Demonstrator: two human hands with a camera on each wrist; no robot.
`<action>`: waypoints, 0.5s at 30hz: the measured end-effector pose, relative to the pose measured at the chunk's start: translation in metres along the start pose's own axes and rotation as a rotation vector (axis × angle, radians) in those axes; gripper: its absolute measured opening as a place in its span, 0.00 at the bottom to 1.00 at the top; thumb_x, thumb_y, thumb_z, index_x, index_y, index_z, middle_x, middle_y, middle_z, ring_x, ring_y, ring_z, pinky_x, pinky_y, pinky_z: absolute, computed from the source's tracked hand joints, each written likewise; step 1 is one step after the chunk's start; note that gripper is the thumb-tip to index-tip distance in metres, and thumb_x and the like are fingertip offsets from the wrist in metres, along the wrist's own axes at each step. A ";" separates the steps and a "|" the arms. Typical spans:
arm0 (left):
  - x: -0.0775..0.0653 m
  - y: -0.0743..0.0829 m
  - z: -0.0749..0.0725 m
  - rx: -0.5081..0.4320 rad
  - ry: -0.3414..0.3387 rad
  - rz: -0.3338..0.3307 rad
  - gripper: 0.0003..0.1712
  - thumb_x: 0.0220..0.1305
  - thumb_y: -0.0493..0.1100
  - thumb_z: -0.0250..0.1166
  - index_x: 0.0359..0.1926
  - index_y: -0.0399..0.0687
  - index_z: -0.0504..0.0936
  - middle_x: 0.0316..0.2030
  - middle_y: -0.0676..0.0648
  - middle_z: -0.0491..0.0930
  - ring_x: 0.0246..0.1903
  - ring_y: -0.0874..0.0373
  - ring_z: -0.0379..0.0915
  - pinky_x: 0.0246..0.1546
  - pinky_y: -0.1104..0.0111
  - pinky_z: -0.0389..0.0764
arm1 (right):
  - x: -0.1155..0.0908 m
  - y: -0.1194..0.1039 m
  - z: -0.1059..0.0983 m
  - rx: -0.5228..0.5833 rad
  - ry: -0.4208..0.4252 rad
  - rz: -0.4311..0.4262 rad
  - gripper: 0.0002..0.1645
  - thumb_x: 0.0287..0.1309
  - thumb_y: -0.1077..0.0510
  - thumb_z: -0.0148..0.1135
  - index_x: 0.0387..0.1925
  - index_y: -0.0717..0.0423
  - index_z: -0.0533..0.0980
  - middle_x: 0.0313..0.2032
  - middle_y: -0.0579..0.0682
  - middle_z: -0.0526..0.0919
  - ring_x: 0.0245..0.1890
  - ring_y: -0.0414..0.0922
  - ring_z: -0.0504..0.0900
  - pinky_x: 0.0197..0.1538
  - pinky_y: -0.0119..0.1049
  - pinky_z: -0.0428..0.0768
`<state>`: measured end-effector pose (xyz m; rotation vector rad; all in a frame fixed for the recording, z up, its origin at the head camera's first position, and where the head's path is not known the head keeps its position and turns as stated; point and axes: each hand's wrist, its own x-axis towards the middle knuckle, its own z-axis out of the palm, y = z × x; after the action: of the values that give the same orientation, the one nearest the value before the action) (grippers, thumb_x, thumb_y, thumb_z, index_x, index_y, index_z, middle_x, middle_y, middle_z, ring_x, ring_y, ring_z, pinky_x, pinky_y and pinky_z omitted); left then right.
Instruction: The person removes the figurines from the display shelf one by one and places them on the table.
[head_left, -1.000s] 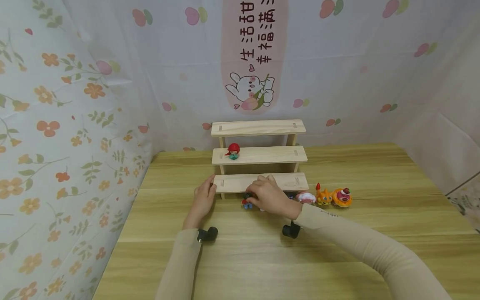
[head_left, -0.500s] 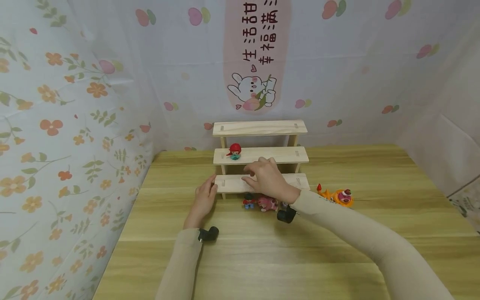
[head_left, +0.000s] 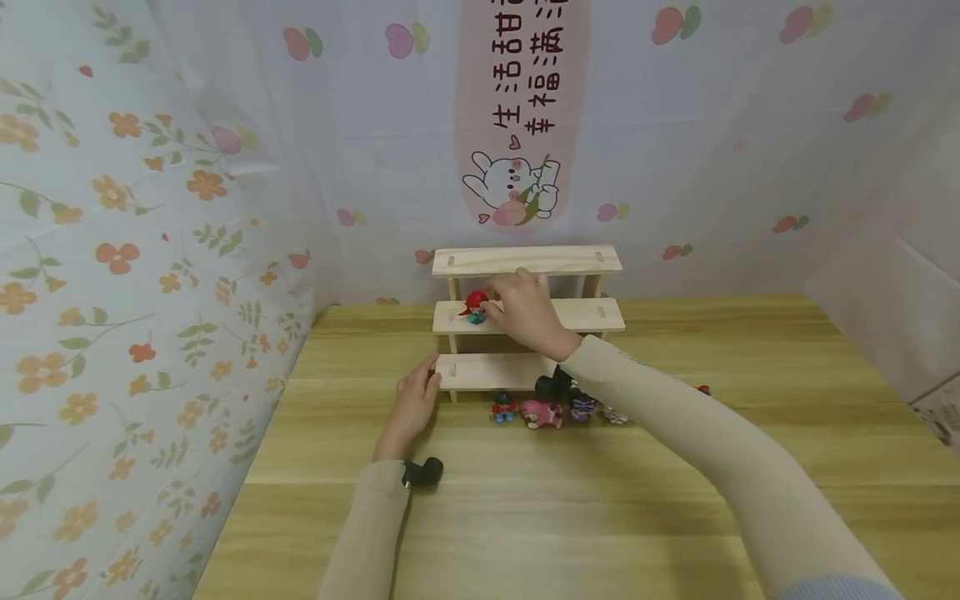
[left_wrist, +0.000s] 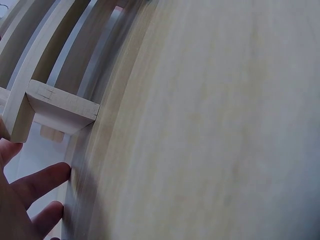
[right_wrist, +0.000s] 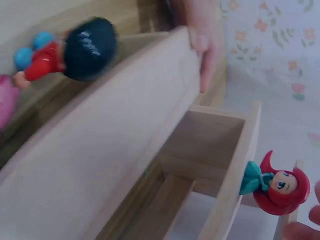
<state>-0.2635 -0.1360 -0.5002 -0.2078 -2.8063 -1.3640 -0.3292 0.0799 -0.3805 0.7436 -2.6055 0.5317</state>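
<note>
My left hand [head_left: 415,404] holds the left end of the lowest board of a three-tier wooden display shelf [head_left: 495,371]; its other fingers spread apart in the left wrist view. On the middle board, at the left, stands a red-haired mermaid figurine [head_left: 475,308] in teal. Around its right side my right hand [head_left: 525,308] reaches, thumb and fingers parted. In the right wrist view, its fingertips [right_wrist: 300,231] appear beside the mermaid's red hair, with a small gap between. No object shows in that hand.
In front of the shelf stand a dark-capped figurine [head_left: 504,408] in red and blue, a pink figurine [head_left: 542,413], a purple striped figurine [head_left: 582,407] and a whitish one [head_left: 615,415]. My right sleeve [head_left: 675,417] covers most of the toys further right. A patterned cloth [head_left: 360,150] hangs behind.
My right hand has risen from the dark-capped figurine at the table, past the lowest board, to the mermaid on the middle board. My left hand stays at the shelf's end.
</note>
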 end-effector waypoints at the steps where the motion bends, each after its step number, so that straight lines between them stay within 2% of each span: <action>1: 0.000 0.000 0.001 0.004 -0.001 -0.002 0.27 0.76 0.45 0.44 0.71 0.44 0.58 0.63 0.33 0.68 0.67 0.35 0.51 0.67 0.44 0.51 | 0.002 0.000 0.001 0.005 -0.014 0.005 0.16 0.59 0.50 0.65 0.47 0.51 0.80 0.41 0.48 0.85 0.37 0.47 0.73 0.44 0.47 0.61; 6: 0.000 -0.002 0.002 0.011 0.002 -0.001 0.27 0.76 0.46 0.44 0.71 0.45 0.58 0.64 0.33 0.67 0.67 0.35 0.51 0.66 0.44 0.53 | 0.009 0.001 0.004 0.029 -0.086 0.012 0.19 0.58 0.48 0.65 0.50 0.48 0.80 0.50 0.46 0.84 0.43 0.48 0.75 0.50 0.51 0.61; 10: 0.000 -0.003 0.003 0.006 0.007 0.005 0.27 0.76 0.46 0.44 0.71 0.44 0.58 0.65 0.34 0.66 0.67 0.35 0.51 0.66 0.44 0.54 | 0.011 0.000 0.006 0.038 -0.099 0.027 0.18 0.57 0.50 0.66 0.49 0.48 0.81 0.49 0.46 0.84 0.45 0.48 0.75 0.53 0.52 0.60; 15: 0.001 -0.004 0.002 0.009 0.017 0.023 0.27 0.76 0.45 0.44 0.71 0.42 0.59 0.64 0.32 0.67 0.66 0.35 0.53 0.65 0.44 0.53 | 0.012 -0.003 0.006 0.047 -0.080 0.017 0.14 0.56 0.50 0.67 0.44 0.47 0.82 0.45 0.45 0.85 0.41 0.47 0.74 0.51 0.51 0.60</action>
<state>-0.2644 -0.1367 -0.5042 -0.2271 -2.7870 -1.3414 -0.3390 0.0697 -0.3796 0.7728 -2.6841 0.5808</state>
